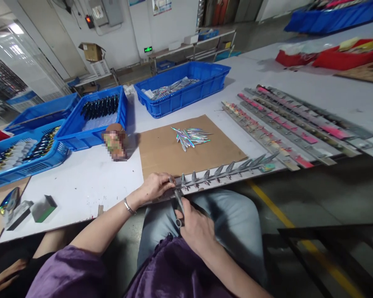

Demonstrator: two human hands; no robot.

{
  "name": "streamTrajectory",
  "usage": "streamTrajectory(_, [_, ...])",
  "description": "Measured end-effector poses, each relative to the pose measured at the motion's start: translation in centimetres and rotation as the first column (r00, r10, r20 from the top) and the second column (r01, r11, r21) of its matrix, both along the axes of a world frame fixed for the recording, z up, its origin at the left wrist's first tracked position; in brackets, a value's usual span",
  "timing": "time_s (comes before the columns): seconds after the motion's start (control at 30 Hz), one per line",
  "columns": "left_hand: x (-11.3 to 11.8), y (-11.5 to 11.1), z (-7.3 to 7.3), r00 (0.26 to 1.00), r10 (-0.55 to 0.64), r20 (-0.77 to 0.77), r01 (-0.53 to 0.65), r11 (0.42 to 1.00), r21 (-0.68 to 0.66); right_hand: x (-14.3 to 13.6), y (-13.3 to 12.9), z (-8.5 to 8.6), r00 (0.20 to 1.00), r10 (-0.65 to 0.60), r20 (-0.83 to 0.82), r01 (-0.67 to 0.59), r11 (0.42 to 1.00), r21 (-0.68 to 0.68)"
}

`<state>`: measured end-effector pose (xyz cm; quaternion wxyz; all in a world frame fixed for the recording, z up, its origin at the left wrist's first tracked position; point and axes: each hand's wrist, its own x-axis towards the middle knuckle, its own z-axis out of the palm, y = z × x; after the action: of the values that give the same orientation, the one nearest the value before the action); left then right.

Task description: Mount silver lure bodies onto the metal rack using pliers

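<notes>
A long metal strip (211,181) bearing a row of small grey pointed pieces lies along the table's front edge. At its left end, my left hand (155,186) is closed, fingertips pinching a small grey piece. My right hand (195,225) wraps round a metal hand tool (178,203), whose tip meets the strip just below my left fingertips. Behind the strip, a pile of shiny silver slips (191,137) rests on a brown cardboard sheet (161,159).
Blue trays (183,97) stand behind the cardboard. Several strips with pink pieces (276,120) lie at the right. Grey blocks (43,208) sit at the front left. A neighbour's hand (6,275) shows at the lower left. Red trays (348,58) are far right.
</notes>
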<state>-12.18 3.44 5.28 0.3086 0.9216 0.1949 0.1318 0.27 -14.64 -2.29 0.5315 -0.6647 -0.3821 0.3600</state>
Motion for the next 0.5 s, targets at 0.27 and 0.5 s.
streamTrajectory(0.27, [0.1, -0.6, 0.3, 0.999, 0.038, -0.009, -0.038, 0.999, 0.019, -0.5, 1.0, -2.1, 0.472, 0.101, -0.876, -0.149, 0.988, 0.034])
streamTrajectory(0.5, [0.1, -1.9, -0.7, 0.994, 0.089, 0.069, -0.088, 0.996, -0.027, 1.6, -0.3, 0.2, 0.922, -0.005, 0.387, -0.047, 0.991, 0.125])
